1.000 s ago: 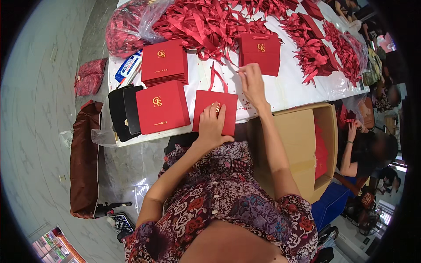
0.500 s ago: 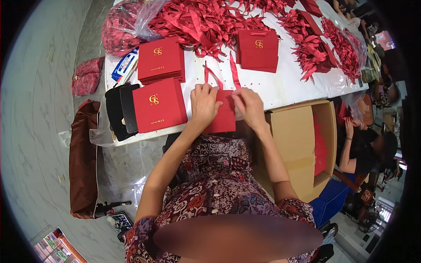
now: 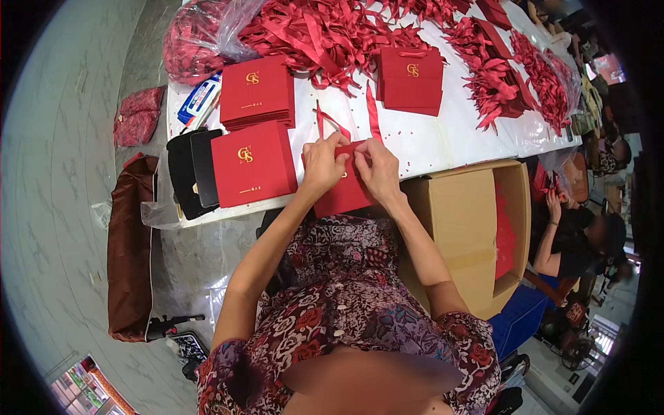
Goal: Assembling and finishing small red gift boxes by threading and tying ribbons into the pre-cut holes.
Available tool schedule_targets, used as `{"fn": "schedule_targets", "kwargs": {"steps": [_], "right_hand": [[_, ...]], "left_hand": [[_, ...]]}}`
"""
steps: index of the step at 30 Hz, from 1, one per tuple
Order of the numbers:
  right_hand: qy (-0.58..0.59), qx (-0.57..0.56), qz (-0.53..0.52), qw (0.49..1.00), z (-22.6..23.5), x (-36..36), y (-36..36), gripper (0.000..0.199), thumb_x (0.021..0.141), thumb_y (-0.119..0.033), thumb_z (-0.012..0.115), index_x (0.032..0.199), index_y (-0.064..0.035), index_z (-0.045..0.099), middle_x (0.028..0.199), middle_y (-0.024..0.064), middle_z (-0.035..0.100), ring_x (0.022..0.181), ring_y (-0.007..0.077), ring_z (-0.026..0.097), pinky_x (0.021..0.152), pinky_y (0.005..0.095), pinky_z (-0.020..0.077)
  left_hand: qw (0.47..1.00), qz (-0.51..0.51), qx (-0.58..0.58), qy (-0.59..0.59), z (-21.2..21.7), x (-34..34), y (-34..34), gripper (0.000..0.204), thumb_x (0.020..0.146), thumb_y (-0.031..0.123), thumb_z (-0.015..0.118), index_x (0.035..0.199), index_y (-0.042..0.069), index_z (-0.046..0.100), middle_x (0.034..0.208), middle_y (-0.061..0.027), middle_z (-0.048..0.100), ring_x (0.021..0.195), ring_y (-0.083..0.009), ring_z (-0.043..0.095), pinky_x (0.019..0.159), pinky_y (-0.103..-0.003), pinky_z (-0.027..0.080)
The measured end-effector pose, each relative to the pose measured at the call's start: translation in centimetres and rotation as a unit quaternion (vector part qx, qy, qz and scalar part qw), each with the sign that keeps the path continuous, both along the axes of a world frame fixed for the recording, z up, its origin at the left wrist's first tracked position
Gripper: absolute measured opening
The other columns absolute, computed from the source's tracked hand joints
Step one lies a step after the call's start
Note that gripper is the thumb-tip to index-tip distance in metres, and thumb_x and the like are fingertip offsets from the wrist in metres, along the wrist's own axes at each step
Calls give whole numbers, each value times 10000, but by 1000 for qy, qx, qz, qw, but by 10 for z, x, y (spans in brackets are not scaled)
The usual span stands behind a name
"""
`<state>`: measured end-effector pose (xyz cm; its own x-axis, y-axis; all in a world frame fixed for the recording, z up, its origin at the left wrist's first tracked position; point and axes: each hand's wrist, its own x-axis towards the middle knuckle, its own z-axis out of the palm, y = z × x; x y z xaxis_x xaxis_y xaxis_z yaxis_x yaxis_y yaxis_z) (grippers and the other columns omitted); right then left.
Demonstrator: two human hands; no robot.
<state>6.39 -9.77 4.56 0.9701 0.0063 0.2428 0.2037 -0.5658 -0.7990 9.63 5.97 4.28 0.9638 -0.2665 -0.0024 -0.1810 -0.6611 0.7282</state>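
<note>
A red paper gift bag (image 3: 344, 197) with gold printing lies at the table's near edge, in front of my body. My left hand (image 3: 323, 166) is closed on its upper left part, the thumb pressed against the front. At the top edge, my right hand (image 3: 380, 170) pinches the bag with thumb and fingertips, close to the left hand. A red ribbon (image 3: 334, 123) rises from behind my left fingers, and another ribbon strip (image 3: 373, 111) lies just beyond the right hand. Whether a ribbon is between my fingertips is hidden.
Two stacks of red bags, one nearer (image 3: 253, 169) and one farther (image 3: 254, 86), stand to the left. A ribbon heap (image 3: 311, 38) and ribboned bags (image 3: 413, 83) lie beyond. An open carton (image 3: 460, 221) is at right; a co-worker's arm (image 3: 551, 232) is beyond it.
My right hand has moved left toward my left hand. The bag has turned slightly, and gold printing now shows between my hands.
</note>
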Motion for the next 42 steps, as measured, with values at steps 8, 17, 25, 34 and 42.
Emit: {"fn": "schedule_targets", "kwargs": {"steps": [8, 17, 25, 34, 42], "right_hand": [[-90, -71, 6, 993, 4, -4, 8, 130, 805, 4, 658, 875, -2, 549, 789, 172, 583, 743, 364, 599, 636, 448, 475], [7, -66, -15, 998, 14, -4, -2, 177, 829, -147, 741, 892, -33, 620, 760, 136, 648, 709, 334, 637, 629, 409, 489], [46, 33, 36, 998, 15, 4, -15, 129, 826, -162, 742, 865, -47, 699, 785, 118, 620, 711, 284, 617, 629, 374, 482], [279, 111, 197, 933, 8, 42, -54, 228, 884, -208, 677, 835, 11, 717, 678, 43, 629, 571, 101, 526, 535, 284, 432], [353, 135, 101, 921, 6, 54, -34, 240, 867, -240, 673, 792, -19, 728, 603, 14, 619, 515, 114, 563, 499, 286, 450]], "left_hand": [[999, 34, 25, -18, 7, -12, -10, 251, 780, 80, 713, 1024, 99, 655, 940, -77, 714, 928, -275, 673, 843, -407, 395], [999, 31, -14, -33, 6, -16, -3, 246, 779, 86, 714, 1014, 92, 645, 915, -76, 702, 922, -287, 661, 839, -410, 394], [999, -27, -14, -45, 6, -15, 4, 231, 790, 71, 698, 1010, 91, 630, 911, -69, 683, 876, -297, 638, 844, -410, 387], [975, -120, 30, -187, 23, -22, -4, 215, 762, 15, 657, 962, 87, 629, 886, -76, 562, 889, -259, 575, 824, -397, 350], [977, -106, 1, -184, 29, -18, -1, 158, 792, 112, 711, 927, 93, 633, 891, -59, 585, 889, -246, 574, 846, -392, 343]]}}
